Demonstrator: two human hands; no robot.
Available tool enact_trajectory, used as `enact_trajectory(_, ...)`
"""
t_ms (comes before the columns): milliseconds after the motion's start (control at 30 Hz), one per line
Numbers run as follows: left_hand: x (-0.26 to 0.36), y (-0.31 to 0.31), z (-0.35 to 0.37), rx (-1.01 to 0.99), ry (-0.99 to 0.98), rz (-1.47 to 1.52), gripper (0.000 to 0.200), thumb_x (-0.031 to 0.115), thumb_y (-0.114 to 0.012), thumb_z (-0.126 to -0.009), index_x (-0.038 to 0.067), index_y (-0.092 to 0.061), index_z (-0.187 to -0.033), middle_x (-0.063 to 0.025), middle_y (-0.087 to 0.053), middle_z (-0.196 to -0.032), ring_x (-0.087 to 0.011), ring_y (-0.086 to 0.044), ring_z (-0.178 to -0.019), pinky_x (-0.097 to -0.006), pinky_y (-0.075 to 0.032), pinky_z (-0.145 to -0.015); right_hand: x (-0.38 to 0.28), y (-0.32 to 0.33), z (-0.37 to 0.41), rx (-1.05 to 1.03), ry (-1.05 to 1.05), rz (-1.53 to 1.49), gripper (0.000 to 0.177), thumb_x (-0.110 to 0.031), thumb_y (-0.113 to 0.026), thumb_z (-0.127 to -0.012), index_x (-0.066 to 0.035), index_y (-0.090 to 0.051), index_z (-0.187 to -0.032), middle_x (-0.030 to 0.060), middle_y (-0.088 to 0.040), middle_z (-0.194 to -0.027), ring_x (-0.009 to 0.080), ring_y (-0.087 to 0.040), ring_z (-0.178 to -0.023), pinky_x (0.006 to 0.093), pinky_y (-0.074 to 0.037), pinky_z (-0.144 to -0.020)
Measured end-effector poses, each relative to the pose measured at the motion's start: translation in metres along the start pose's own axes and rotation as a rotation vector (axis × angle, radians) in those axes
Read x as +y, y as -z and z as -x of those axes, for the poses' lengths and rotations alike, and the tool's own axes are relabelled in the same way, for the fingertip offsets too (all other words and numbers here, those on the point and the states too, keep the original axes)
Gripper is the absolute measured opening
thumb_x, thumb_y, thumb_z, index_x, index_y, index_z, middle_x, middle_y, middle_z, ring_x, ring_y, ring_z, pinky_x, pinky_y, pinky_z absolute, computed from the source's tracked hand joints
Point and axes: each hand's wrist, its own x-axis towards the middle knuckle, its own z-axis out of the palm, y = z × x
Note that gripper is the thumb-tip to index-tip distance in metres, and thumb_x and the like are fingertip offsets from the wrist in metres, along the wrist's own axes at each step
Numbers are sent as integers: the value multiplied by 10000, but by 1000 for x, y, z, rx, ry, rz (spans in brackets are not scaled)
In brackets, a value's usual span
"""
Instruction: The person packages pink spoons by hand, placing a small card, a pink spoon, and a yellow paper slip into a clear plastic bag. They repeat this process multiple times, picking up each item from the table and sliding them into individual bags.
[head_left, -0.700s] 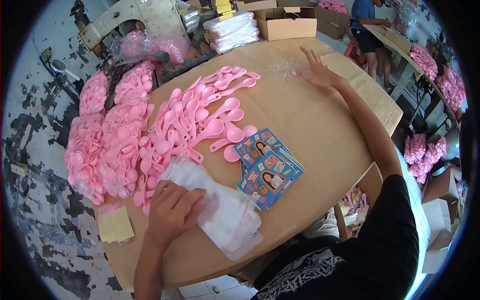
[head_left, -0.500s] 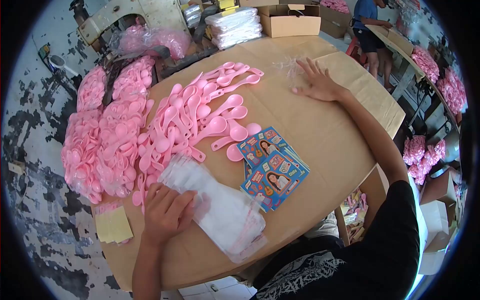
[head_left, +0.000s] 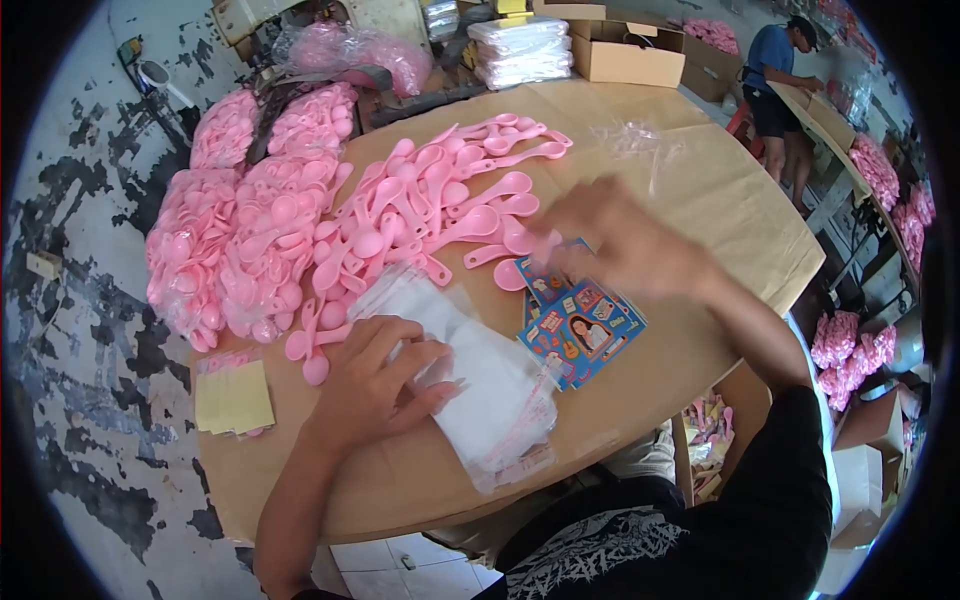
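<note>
My left hand rests at the left edge of a stack of clear plastic bags, its fingers apart and bent over the plastic. Above the blue printed cards hovers my right hand, smeared by motion, so its fingers cannot be made out. It partly covers the upper cards. A loose pile of pink spoons lies behind the bags. Thin clear plastic scraps sit farther back on the brown table.
Bagged pink spoons are heaped at the left, with yellowish paper slips in front. At the back stand stacked plastic packs and a cardboard box. Another person is at a table at the back right.
My right hand has moved from the plastic scraps at the back toward me, over the cards. The fingers of my left hand have spread on the bags. The whole view has shifted.
</note>
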Motion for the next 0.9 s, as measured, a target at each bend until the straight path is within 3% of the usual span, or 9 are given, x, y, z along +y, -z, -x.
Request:
enact_trajectory(67, 0, -1, 2, 8, 1, 1, 318, 275, -780, -729, 95, -661, -962, -66, -571, -956, -249, -575, -888, -364, -468, -754, -39, -14, -11, -293, 59, -27, 305, -382, -655, -873, -80, -680, -905, 43, -675, -866, 236, -603, -855, 434, -314, -990)
enact_trajectory(167, 1, -1, 3, 39, -11, -32, 292, 259, -775, -735, 101, -659, -952, -60, -579, -950, -246, -584, -895, -373, -471, -759, -55, -21, -28, -472, 22, -84, 315, -391, -623, -881, -85, -695, -861, 85, -665, -801, 287, -603, -818, 471, -314, -972)
enact_trajectory(267, 4, -1, 4, 83, -39, -72, 237, 208, -771, -741, 106, -648, -916, -43, -585, -935, -233, -592, -889, -365, -478, -758, -54, -24, -32, -574, -116, -234, 277, -346, -634, -885, -80, -686, -824, 86, -656, -765, 278, -598, -806, 458, -322, -936)
enact_trajectory(367, 7, -1, 7, 57, -85, -27, 270, 131, -800, -693, 113, -653, -919, -33, -611, -947, -232, -602, -896, -349, -494, -773, -46, -35, -20, -452, -30, -262, 201, -283, -658, -888, -88, -664, -843, 45, -638, -759, 209, -577, -794, 415, -322, -865)
enact_trajectory(567, 8, -5, 3, 44, -114, 97, 190, 134, -770, -736, 87, -613, -831, -28, -584, -869, -218, -591, -820, -334, -493, -713, -41, -44, -12, -334, 68, -133, 153, -200, -620, -907, -61, -669, -867, 63, -619, -906, 238, -557, -897, 392, -345, -864)
enact_trajectory(667, 11, -3, 1, 21, -72, 105, 188, 125, -771, -728, 88, -614, -825, -31, -584, -856, -224, -593, -813, -333, -497, -713, -43, -48, -5, -97, 155, -74, 168, -217, -634, -896, -53, -670, -897, 79, -598, -960, 256, -544, -913, 386, -354, -870)
enact_trajectory(767, 11, -2, 1, -15, -50, 87, 185, 116, -769, -723, 90, -619, -828, -36, -585, -860, -228, -596, -819, -337, -499, -717, -44, -38, -5, -108, 129, -91, 213, -226, -621, -901, -39, -658, -997, 105, -610, -1022, 301, -545, -986, 431, -364, -930)
enact_trajectory(867, 12, -2, 2, -22, -33, 90, 190, 111, -767, -711, 91, -625, -836, -40, -588, -863, -236, -600, -826, -347, -499, -724, -6, -23, -8, -17, 15, -63, 384, -231, -613, -905, -49, -552, -1238, 171, -545, -1224, 366, -458, -1202, 485, -331, -1037)
enact_trajectory(900, 14, -1, 1, -29, -28, 87, 191, 109, -766, -709, 91, -626, -837, -41, -588, -863, -236, -601, -828, -349, -499, -725, 11, -19, -3, -27, -14, 6, 458, -265, -601, -911, -61, -482, -1304, 192, -470, -1302, 383, -385, -1265, 502, -289, -1071)
